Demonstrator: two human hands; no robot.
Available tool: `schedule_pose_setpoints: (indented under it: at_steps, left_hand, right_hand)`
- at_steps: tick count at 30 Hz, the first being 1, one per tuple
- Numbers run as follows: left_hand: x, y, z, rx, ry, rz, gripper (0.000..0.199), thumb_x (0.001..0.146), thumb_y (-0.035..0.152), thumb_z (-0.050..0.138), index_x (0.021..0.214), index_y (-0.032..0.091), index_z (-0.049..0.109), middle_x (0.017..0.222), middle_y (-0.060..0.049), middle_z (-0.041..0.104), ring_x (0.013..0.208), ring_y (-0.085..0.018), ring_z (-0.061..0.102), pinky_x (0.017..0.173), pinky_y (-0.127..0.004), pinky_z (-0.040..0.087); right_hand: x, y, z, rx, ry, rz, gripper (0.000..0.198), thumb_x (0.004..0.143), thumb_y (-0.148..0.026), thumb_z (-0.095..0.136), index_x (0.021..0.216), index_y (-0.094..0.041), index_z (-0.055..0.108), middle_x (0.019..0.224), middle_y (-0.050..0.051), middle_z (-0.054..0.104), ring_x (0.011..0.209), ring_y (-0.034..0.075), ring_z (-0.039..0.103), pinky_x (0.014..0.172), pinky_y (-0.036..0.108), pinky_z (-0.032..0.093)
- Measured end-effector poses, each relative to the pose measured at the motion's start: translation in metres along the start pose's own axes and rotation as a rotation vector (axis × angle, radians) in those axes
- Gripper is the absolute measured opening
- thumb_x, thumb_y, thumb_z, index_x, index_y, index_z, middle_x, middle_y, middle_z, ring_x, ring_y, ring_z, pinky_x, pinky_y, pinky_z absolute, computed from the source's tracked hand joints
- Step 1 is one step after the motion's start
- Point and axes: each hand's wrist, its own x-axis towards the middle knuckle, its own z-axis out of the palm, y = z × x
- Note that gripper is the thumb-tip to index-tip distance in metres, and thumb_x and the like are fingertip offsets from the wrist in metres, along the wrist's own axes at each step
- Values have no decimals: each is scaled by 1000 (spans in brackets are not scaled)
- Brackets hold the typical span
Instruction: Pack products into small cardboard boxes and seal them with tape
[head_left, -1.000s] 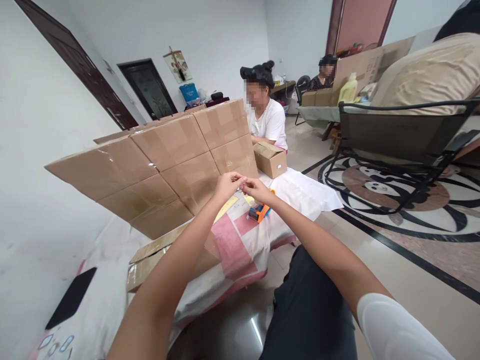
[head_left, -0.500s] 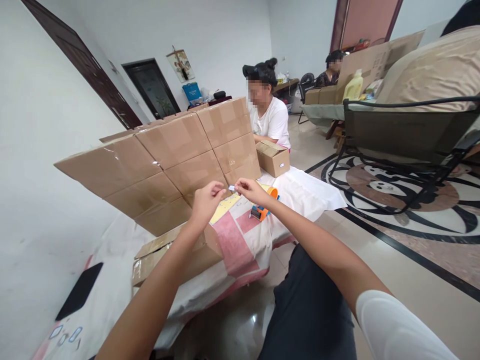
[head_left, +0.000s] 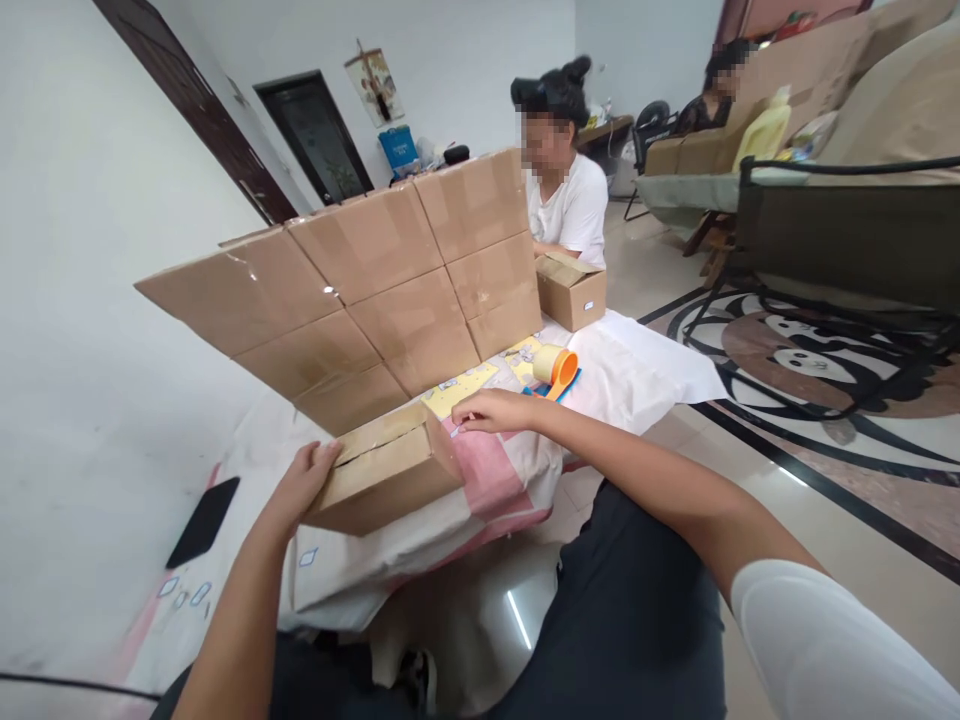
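A closed cardboard box (head_left: 386, 490) lies on the cloth-covered table in front of me. My left hand (head_left: 307, 482) grips its left end, fingers over the top edge by the seam of the flaps. Just off the box's right end, my right hand (head_left: 491, 410) is closed in a pinch. A small white label (head_left: 454, 431) sticks out from its fingertips, close to the end face. Beyond that hand rests a tape dispenser (head_left: 561, 372) with orange and blue parts.
Stacked cardboard boxes (head_left: 397, 290) form a wall behind the box. A smaller labelled box (head_left: 574, 295) stands at the far right end, beside a seated person (head_left: 574, 205) in white. A flat black object (head_left: 202, 522) lies at left. A folding chair (head_left: 847, 230) stands right.
My left hand has moved down and left from near the right hand onto the box, which is turned slightly. My right hand has lowered the label toward the box's right end.
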Motion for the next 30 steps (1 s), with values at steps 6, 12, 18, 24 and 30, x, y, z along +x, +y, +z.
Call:
schedule_pose_setpoints:
  at_steps: [6,12,18,24,30]
  left_hand:
    - [1,-4,8,-112,-141,-24,78,80,75,53,132,17,60,132,-15,66,123,-33,62,107,-46,48]
    - [2,-5,3,-169,-182,-12,74,78,74,56,128,19,61,128,-13,68,119,-33,62,106,-47,47]
    - [-1,-2,3,-177,-172,4,68,77,72,57,121,22,64,124,-10,69,118,-32,62,103,-43,49]
    - [-1,-4,5,-140,-173,32,68,78,73,55,124,23,62,127,-10,68,120,-32,61,105,-44,48]
    - [6,-4,3,-92,-189,82,67,80,71,53,125,23,62,133,-10,66,125,-32,59,109,-44,45]
  right_hand:
    - [14,3,18,60,-105,-88,13,95,-23,59,95,-18,71,87,2,69,75,13,58,68,23,37]
    - [18,-5,27,86,-179,-82,11,93,-17,62,91,-16,73,90,4,72,77,13,61,68,22,39]
    - [18,-15,31,28,-114,24,11,93,-22,65,89,-18,74,80,0,71,70,12,60,62,23,34]
    - [21,-21,37,-52,-48,98,12,92,-27,67,84,-18,68,78,-1,66,74,15,59,63,25,33]
    - [20,-19,48,47,135,232,73,75,-41,84,133,-15,48,119,12,64,92,21,63,71,28,43]
